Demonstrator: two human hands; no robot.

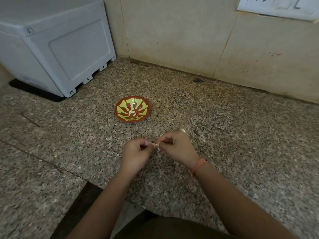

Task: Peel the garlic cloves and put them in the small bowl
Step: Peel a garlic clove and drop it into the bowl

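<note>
A small red bowl point(132, 109) with a yellow-green leaf pattern stands on the speckled granite counter point(224, 135). A few pale peeled garlic cloves point(132, 112) lie in its middle. Nearer to me, my left hand point(136, 155) and my right hand point(177, 146) meet fingertip to fingertip, both pinching one small garlic clove point(156, 145) between them. The clove is mostly hidden by my fingers. Another pale garlic piece point(183, 130) peeks out just behind my right hand.
A large grey plastic box point(55, 45) stands on a black mat at the back left. A beige tiled wall point(189, 35) runs along the back, with a white switch plate point(279, 6) at the top right. The counter's front edge point(107, 185) steps in below my arms.
</note>
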